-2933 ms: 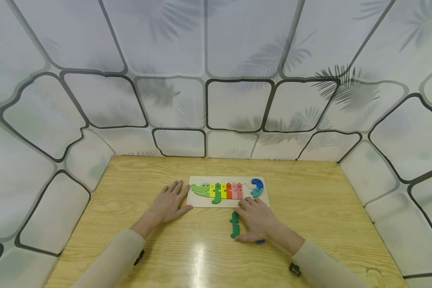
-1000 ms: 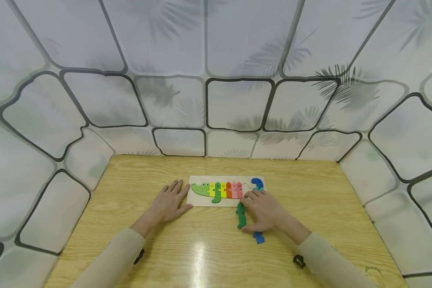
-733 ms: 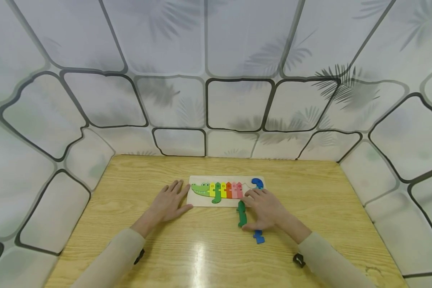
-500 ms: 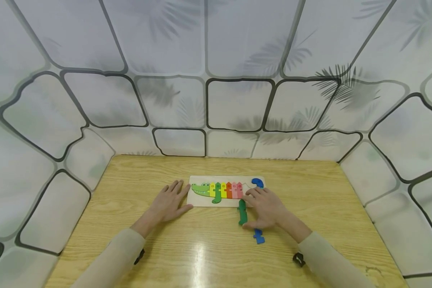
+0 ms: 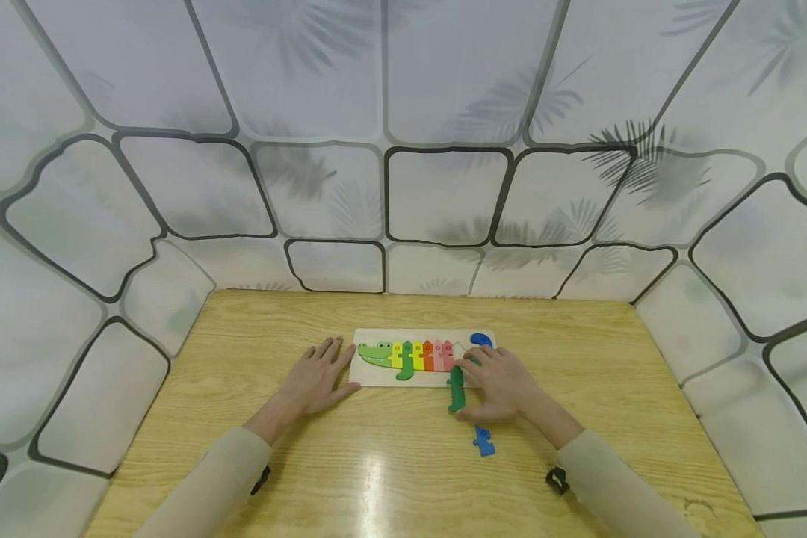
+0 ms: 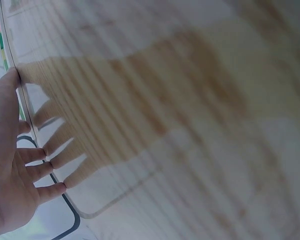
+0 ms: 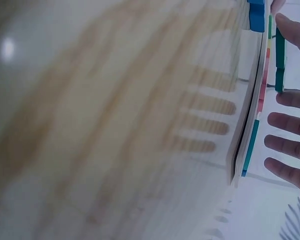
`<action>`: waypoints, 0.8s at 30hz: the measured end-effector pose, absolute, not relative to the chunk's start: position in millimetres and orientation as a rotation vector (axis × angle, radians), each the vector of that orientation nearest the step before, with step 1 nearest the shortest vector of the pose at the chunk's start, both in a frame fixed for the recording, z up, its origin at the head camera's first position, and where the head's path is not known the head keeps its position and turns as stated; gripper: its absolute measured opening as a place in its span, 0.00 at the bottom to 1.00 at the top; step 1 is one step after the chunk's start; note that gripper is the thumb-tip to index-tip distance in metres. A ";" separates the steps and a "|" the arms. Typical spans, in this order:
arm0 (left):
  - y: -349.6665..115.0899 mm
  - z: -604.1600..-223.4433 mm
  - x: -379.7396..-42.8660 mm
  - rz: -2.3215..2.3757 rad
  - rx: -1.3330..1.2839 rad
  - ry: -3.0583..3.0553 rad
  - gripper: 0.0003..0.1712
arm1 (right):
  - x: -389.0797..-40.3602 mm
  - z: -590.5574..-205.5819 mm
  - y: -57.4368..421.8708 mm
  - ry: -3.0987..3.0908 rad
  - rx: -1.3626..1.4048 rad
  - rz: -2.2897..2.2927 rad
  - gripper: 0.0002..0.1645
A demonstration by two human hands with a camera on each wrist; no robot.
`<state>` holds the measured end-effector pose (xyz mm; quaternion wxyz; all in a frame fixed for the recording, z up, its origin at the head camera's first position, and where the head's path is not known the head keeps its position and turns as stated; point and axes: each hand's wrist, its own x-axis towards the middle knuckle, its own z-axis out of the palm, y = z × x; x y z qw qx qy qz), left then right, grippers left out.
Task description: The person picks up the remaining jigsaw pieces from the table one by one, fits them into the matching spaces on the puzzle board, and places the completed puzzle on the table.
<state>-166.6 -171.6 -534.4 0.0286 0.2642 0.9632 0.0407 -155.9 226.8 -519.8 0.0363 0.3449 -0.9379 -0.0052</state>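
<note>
A pale wooden puzzle board (image 5: 430, 334) holds a crocodile's green head (image 5: 375, 355), with yellow, green, orange and pink body pieces beside it. At its right end sits a dark blue tail piece (image 5: 480, 340), partly covered by my right hand (image 5: 504, 385). That hand pinches a dark green puzzle piece (image 5: 456, 390) between thumb and index finger, over the board's front edge. The right wrist view shows the green piece (image 7: 280, 60) upright above the board. My left hand (image 5: 314, 381) rests with spread fingers at the board's left edge; thumb and index fingertips are right at it.
A loose blue puzzle piece (image 5: 483, 441) lies on the wooden table (image 5: 296, 478), in front of the board and below my right hand. Curtain-like walls (image 5: 437, 194) with a stone and leaf print enclose the table at the back and both sides.
My right hand has carried the green puzzle piece forward and right, from the table onto the board's front edge. This uncovers the loose blue piece and hides more tail. The left hand stays put.
</note>
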 end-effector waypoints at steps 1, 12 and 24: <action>-171.5 -534.6 -166.6 0.127 0.816 2.973 0.45 | -156.4 -520.1 227.3 -2.884 1.053 -0.016 0.53; -171.4 -534.9 -166.4 0.115 0.825 2.982 0.46 | -164.8 -519.5 232.8 -2.871 1.045 -0.048 0.55; -171.1 -533.8 -165.9 0.116 0.814 2.978 0.46 | -176.8 -518.7 236.2 -2.868 1.045 -0.113 0.56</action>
